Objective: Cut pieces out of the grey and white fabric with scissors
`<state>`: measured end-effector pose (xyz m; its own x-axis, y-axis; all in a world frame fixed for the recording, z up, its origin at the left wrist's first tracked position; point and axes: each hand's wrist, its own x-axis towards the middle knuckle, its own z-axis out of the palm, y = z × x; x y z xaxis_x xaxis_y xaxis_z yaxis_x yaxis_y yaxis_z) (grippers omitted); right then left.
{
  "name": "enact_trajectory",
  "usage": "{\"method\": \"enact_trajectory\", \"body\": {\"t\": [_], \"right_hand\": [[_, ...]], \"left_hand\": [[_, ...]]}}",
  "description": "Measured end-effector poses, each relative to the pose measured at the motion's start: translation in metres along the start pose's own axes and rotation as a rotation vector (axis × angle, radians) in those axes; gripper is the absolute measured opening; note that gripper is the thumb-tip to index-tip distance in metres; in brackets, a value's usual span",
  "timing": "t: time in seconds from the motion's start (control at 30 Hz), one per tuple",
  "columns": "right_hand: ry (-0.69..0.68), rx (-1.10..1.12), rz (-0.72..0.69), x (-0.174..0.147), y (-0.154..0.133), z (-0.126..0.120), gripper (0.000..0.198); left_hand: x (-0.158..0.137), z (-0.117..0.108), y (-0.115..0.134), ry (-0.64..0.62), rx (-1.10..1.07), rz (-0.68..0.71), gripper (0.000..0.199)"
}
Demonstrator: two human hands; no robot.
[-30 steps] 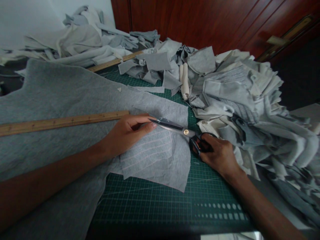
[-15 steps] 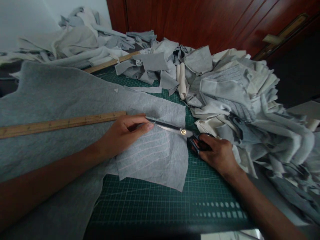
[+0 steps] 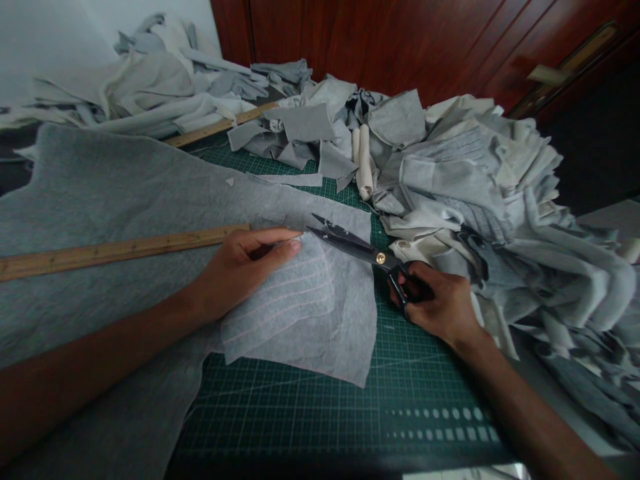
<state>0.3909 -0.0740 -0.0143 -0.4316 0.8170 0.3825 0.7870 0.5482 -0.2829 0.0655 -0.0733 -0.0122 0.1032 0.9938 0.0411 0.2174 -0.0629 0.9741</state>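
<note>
My left hand pinches the upper edge of a small grey fabric piece marked with pale stripes. Beneath it lies a larger plain grey cloth. Around the handles of a pair of black scissors my right hand is closed. The blades stand slightly parted, their tips just right of my left fingertips and above the plain cloth. Between the blades I see no fabric. A wooden ruler rests on the grey cloth, its right end by my left hand.
A green cutting mat lies under the cloth. Grey and cream fabric scraps are heaped along the right and back, with more cloth at the back left. A second ruler lies there. Behind stands a brown wooden door.
The scissors have gone from closed to parted blades and moved right, away from my left fingertips. The striped fabric piece has shifted slightly left with my left hand.
</note>
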Motion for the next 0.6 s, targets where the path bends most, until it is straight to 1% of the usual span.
{"method": "enact_trajectory", "body": {"t": [0.13,0.47,0.6], "right_hand": [[-0.056,-0.040,-0.039,-0.0019,0.0039,0.0032,0.007],[-0.059,-0.019,-0.052,0.0000,0.0009,0.0042,0.006],[-0.065,-0.019,-0.043,-0.0013,0.0027,0.0050,0.004]], "left_hand": [[-0.0001,-0.0004,0.0015,0.017,0.057,0.014,0.029],[-0.0001,-0.0005,0.0016,0.012,0.054,0.013,0.029],[0.0011,-0.0003,0.0046,0.004,0.041,0.005,0.024]]}}
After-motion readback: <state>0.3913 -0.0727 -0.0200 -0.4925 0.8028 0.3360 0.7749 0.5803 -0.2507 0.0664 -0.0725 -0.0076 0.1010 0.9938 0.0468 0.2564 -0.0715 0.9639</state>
